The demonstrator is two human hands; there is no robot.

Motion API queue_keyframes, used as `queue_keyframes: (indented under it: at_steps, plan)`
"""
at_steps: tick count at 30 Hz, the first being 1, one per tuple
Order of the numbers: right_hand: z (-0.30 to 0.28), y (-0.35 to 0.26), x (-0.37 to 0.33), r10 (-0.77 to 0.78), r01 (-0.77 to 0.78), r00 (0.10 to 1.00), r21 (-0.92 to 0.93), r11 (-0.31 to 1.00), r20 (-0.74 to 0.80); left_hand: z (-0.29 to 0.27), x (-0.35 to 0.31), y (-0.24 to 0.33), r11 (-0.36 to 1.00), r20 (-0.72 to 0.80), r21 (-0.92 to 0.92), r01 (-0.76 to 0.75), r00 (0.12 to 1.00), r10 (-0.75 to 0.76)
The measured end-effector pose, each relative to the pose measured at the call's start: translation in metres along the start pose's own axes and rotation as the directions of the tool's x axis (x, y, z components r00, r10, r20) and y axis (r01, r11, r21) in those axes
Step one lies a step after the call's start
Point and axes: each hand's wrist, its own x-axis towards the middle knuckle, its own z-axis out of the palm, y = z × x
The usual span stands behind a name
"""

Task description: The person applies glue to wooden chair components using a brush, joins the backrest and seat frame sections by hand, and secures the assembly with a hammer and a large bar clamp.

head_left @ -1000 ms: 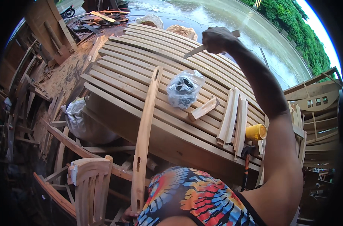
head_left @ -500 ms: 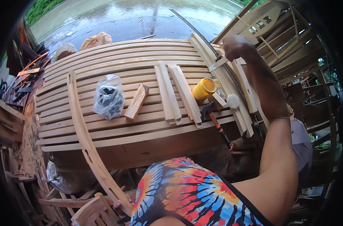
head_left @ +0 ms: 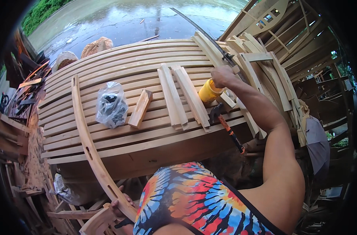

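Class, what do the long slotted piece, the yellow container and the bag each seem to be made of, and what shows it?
Long slotted piece: wood, apparently bare and smoothed, with a warm brown tone and faint streaks.
Yellow container: probably plastic, judging by its even colour and slight sheen.
Bag: thin clear plastic, crinkled and glinting, dark contents showing through.

Brought the right hand (head_left: 223,77) in from one o'clock of the yellow container (head_left: 208,94) to its rim; hid the white lid, at four o'clock, behind the forearm (head_left: 257,102).
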Motion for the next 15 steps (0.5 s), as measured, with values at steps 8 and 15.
queue_keyframes:
  at_steps: [8,15]
  plan:
    - [-0.041,0.086,-0.055,0.228,-0.222,0.973,0.098,0.970,-0.045,0.012,-0.003,0.006,1.000,-0.021,0.018,0.003,1.000,-0.002]
    - [-0.003,0.153,-0.059,0.116,-0.106,0.993,0.366,0.925,-0.004,0.017,-0.002,0.003,0.999,-0.035,-0.047,0.026,0.999,-0.027]
